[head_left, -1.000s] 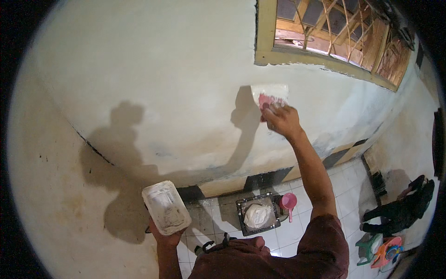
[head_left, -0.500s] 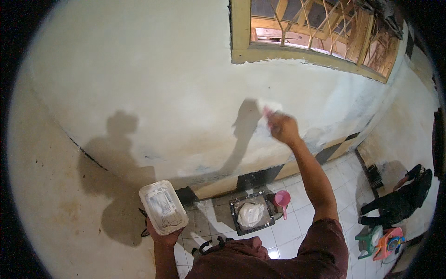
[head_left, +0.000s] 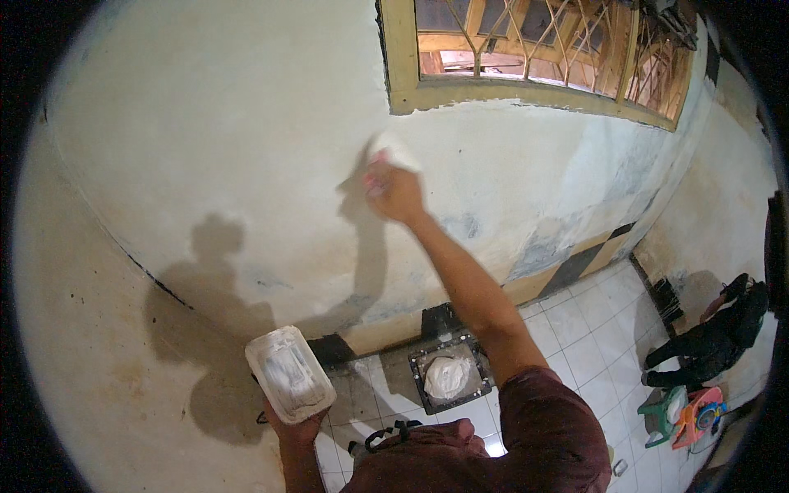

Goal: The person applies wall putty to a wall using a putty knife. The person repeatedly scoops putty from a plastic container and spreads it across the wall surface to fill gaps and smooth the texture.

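Observation:
My right hand [head_left: 399, 195] is closed round a putty scraper with a pink handle and a pale, broad blade [head_left: 398, 149]. Motion blurs the tool, which is at the white wall [head_left: 271, 123] just below the window's left corner. Low on the left, my left hand [head_left: 297, 429] grips a white rectangular plastic tub [head_left: 311, 408] from beneath. White putty [head_left: 289, 366] smears its inside. Most of the left fingers are hidden under the tub.
A yellow window frame [head_left: 402, 86] with metal bars is above. Below, an open bag of white paste [head_left: 448, 378] rests on a black-edged square board [head_left: 421, 361]. At right, a person in black [head_left: 703, 349] stands near green [head_left: 657, 417] and orange [head_left: 694, 417] stools.
My right hand has swept left and upward along the wall with the scraper. My forearm now covers the pink dipper on the floor. The tub stays in my left hand, nearly unmoved.

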A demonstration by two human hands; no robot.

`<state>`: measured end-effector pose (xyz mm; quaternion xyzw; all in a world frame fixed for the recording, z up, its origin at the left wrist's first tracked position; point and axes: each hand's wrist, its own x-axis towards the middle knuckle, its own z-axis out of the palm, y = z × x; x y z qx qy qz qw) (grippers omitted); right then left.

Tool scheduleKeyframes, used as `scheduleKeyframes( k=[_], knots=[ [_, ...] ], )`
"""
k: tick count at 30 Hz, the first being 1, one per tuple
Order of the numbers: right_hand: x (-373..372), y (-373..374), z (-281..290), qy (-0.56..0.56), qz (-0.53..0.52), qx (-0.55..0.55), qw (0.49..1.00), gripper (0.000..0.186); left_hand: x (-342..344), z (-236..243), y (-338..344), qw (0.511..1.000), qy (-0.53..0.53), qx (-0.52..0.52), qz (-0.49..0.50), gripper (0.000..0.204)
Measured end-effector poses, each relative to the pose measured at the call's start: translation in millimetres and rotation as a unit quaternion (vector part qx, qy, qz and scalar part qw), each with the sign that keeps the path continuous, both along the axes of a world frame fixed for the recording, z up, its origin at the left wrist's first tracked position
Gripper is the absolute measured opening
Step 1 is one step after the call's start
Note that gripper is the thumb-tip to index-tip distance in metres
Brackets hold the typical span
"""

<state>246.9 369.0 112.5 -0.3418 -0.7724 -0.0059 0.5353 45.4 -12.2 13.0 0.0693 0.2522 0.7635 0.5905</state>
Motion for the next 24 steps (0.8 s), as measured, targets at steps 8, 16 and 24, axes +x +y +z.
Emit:
scheduleKeyframes(
  k=[8, 16, 24],
  knots=[
    [7.3, -59.1, -15.6, -0.196, -0.016, 0.229, 0.953, 0.020, -2.1, -1.8, -23.4, 0.962, 0.266, -0.015, 0.060, 0.062],
    [80.9, 30.0, -13.9, -0.336, -0.076, 0.140, 0.928, 0.017, -11.2, -13.9, -35.9, 0.999, -0.009, -0.010, 0.044, 0.063],
    [135.8, -34.7, -133.6, -0.351, 0.017, -0.141, 0.926, 0.042, -25.9, -24.1, -32.4, 0.997, -0.028, 0.061, -0.034, 0.067]
  ],
)
